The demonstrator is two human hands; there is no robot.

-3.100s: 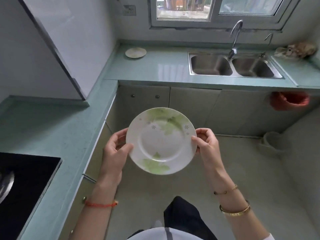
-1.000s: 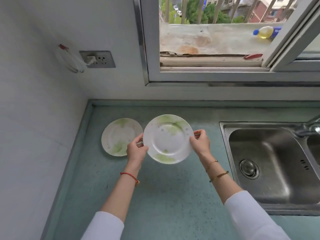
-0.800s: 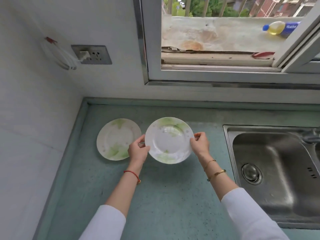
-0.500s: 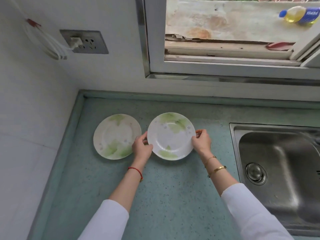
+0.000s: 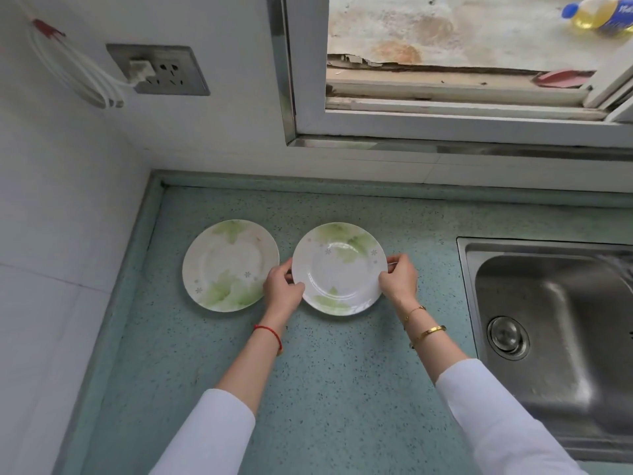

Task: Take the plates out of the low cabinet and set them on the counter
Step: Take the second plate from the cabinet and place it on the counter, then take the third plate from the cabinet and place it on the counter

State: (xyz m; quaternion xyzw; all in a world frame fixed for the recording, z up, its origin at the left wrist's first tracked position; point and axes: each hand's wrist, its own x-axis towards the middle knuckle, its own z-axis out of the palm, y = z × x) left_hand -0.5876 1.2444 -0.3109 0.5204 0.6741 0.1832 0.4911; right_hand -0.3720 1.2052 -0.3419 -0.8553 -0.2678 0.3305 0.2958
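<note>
Two white plates with green leaf prints are on the speckled green counter in the head view. The left plate lies flat near the corner, untouched. The right plate sits beside it, low on or just above the counter. My left hand grips that plate's left rim and my right hand grips its right rim. The low cabinet is out of view.
A steel sink with its drain lies to the right. The white wall on the left carries a socket with a plugged white cable. A window frame runs behind the counter, with a yellow bottle on the ledge outside.
Both hands carried the plate from the floor area to the counter and lowered it beside the first plate. Over the last second it dropped from above the counter to its surface.
</note>
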